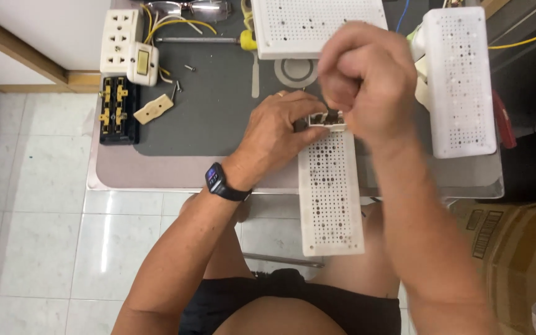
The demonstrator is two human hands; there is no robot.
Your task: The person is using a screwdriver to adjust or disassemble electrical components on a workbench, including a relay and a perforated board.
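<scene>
The left hand [280,127] gripped the perforated white board [330,192] steady on the bench [218,124] (overhanging its edge) while the clenched right hand [361,77] worked a small fitting [327,120] at its top.

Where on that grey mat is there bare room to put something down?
Bare grey mat lies between the black-and-yellow terminal block and the left hand. Crowded: the top edge with the cream socket strip and the right side with the white perforated boards.

Wall socket [119,41], glasses [188,8], cardboard box [516,248]
</scene>
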